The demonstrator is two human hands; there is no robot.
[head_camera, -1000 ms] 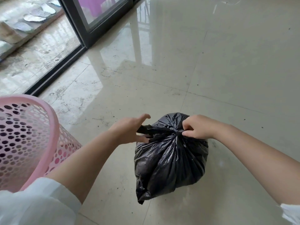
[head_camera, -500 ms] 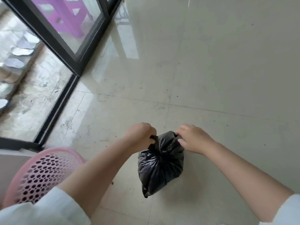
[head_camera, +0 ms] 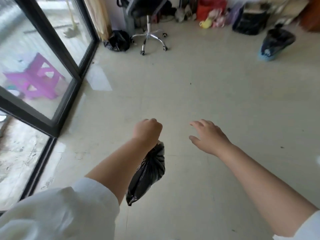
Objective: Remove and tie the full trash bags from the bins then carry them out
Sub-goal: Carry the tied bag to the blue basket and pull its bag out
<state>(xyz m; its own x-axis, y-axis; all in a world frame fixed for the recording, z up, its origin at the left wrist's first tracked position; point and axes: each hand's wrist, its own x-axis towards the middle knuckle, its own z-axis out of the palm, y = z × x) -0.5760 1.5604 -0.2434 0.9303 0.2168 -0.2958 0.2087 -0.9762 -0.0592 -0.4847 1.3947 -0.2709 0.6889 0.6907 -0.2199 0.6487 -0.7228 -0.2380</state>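
Left hand (head_camera: 147,131): fist clenched on gathered neck of small black plastic trash bag (head_camera: 147,174); bag hangs clear of pale tiled floor (head_camera: 207,87), beside left forearm. Right hand (head_camera: 208,135): empty, fingers spread.

Neck of black trash bag (head_camera: 149,172) hidden inside closed left hand (head_camera: 147,131); knot not visible. Upper left side of bag covered by left forearm. Left sleeve (head_camera: 57,212) cut by bottom and left edges. Right sleeve (head_camera: 301,227) cut at lower right corner. Office chair (head_camera: 147,19) cut by top edge, backrest out of view. Clutter along far wall (head_camera: 213,14) blurred, items not identifiable. Dark bag over blue base (head_camera: 275,44) at far right blurred; contents cannot tell. Purple stool (head_camera: 34,78) hazy behind glass.
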